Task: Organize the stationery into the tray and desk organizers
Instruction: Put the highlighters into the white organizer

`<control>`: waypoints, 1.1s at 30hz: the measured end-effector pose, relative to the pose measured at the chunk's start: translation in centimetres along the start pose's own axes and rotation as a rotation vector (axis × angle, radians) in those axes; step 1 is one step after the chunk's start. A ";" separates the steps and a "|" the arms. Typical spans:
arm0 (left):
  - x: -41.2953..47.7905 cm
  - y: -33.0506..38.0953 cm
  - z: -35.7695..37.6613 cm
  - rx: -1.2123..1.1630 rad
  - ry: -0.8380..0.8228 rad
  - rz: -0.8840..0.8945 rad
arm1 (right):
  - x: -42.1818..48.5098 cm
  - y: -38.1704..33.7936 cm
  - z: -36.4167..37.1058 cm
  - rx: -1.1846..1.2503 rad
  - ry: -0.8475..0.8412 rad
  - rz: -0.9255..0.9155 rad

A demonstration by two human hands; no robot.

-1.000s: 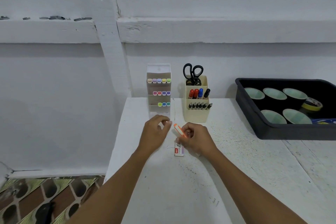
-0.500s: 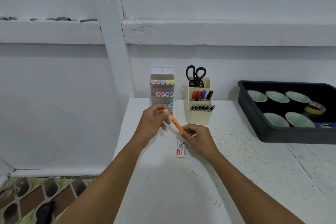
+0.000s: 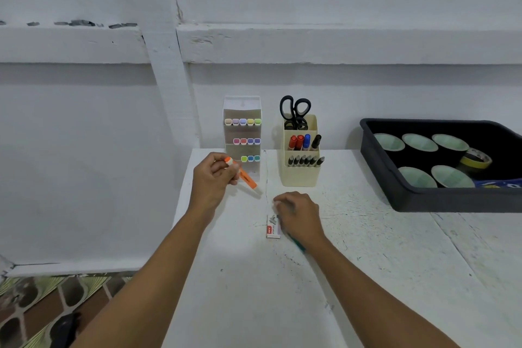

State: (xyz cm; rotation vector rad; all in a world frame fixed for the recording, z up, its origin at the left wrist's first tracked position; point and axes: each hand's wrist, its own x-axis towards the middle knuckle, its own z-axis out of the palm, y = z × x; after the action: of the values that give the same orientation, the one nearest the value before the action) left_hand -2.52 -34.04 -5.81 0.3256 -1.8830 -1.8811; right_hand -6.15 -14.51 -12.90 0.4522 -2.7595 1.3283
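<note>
The left hand (image 3: 213,178) is raised just above the bench (image 3: 372,268), its fingers and thumb curled round an orange highlighter (image 3: 244,176). The highlighter tilts, capped end up by the knuckles, the other end pointing down and to the right, just in front of the clear organizer (image 3: 242,110). The right hand (image 3: 300,215) is low over the bench with its fingers bent down and its back to the camera; whether it grips anything cannot be told. A teal pen (image 3: 298,244) shows from under its wrist, and a small white box (image 3: 273,228) lies flat just beside its left edge.

The clear organizer stands at the back of the bench against the wall, with pastel highlighters (image 3: 243,121) in three tiers. To its right, a little apart, stands a cream organizer (image 3: 300,175): black scissors (image 3: 295,111) handles-up in the rear section, red, blue and black markers (image 3: 303,142) in the middle, a row of dark pens (image 3: 306,161) in front.

Well to the right sits a black tray (image 3: 418,200) holding five pale green cups (image 3: 419,142) and a yellow tape roll (image 3: 477,159) at its right side.
</note>
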 end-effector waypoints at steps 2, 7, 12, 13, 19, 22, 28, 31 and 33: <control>0.0 -0.2 0.1 0.046 -0.002 0.003 | 0.4 -1.6 1.3 0.046 0.055 0.072; -0.1 -0.4 -0.3 0.129 0.047 0.032 | 1.0 -2.9 2.8 0.120 0.034 0.148; 0.0 0.3 -0.8 0.097 0.098 0.082 | 0.7 -1.2 0.7 0.047 -0.205 -0.030; 0.0 0.6 -0.8 0.088 0.111 0.095 | 0.6 -0.8 0.3 0.031 -0.208 -0.065; 0.4 2.1 -0.8 0.103 0.169 0.203 | 0.5 0.3 0.8 0.033 -0.089 -0.092; 0.6 2.3 -0.9 0.117 0.178 0.237 | 0.3 0.5 0.9 -0.017 -0.038 -0.115; 1.3 1.3 0.1 0.313 0.108 0.285 | 0.5 0.7 1.1 -0.102 0.009 -0.090; 2.4 -0.5 0.6 0.475 0.039 0.250 | 0.4 0.8 1.1 -0.110 0.004 -0.092; 3.1 -1.6 0.7 0.557 -0.010 0.217 | 0.5 0.9 1.1 -0.120 0.008 -0.092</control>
State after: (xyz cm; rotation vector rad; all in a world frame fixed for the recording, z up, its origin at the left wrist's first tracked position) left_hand -5.79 -34.92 -6.91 0.2691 -2.3203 -1.1977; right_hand -6.75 -14.93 -14.17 0.5570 -2.7560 1.1350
